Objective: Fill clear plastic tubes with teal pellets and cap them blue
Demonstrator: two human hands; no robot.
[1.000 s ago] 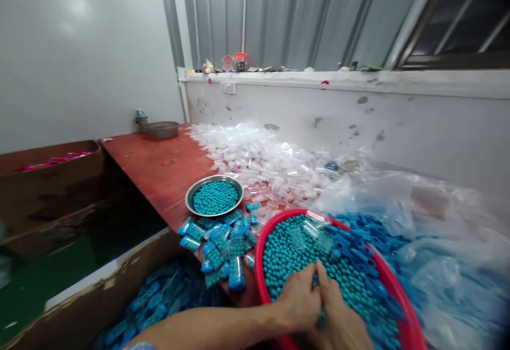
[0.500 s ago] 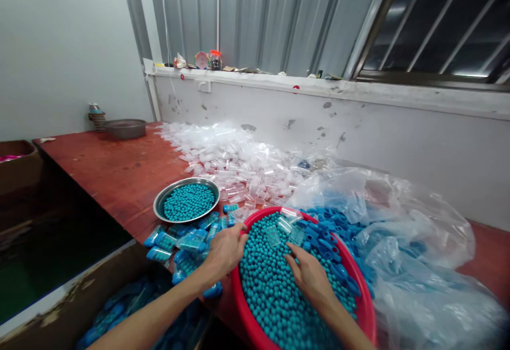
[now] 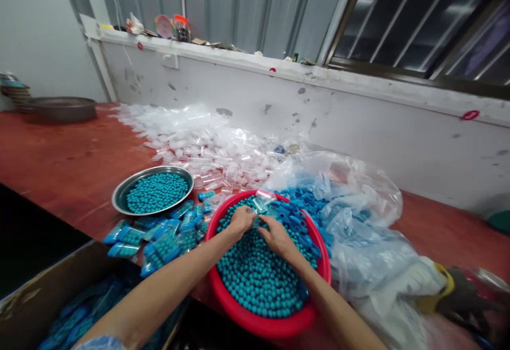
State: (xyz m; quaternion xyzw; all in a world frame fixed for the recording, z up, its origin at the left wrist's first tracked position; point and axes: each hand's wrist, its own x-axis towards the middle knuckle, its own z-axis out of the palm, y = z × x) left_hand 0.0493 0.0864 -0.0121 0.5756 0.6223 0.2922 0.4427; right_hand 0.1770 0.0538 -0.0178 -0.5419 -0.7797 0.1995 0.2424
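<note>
My left hand (image 3: 242,221) and my right hand (image 3: 278,237) meet over the red basin (image 3: 215,281), which is full of small turquoise balls (image 3: 258,281). A small clear plastic case (image 3: 255,223) shows between my fingertips, partly hidden by them. My left fingers are closed on its left side; my right thumb and fingers pinch at its right side. More clear cases (image 3: 263,199) lie on the balls at the basin's far rim. Blue plastic caps (image 3: 292,217) are heaped along the basin's right inner side.
A metal bowl of turquoise balls (image 3: 119,201) stands left, behind filled blue-capped cases (image 3: 165,244). Clear empty cases (image 3: 207,151) spread towards the wall. Plastic bags (image 3: 358,222) and blue caps lie right. A cardboard box (image 3: 43,286) of filled cases is at lower left.
My view has turned right. My left hand has moved from the basin's left rim to over the balls, and both hands have come together around a clear plastic case.
</note>
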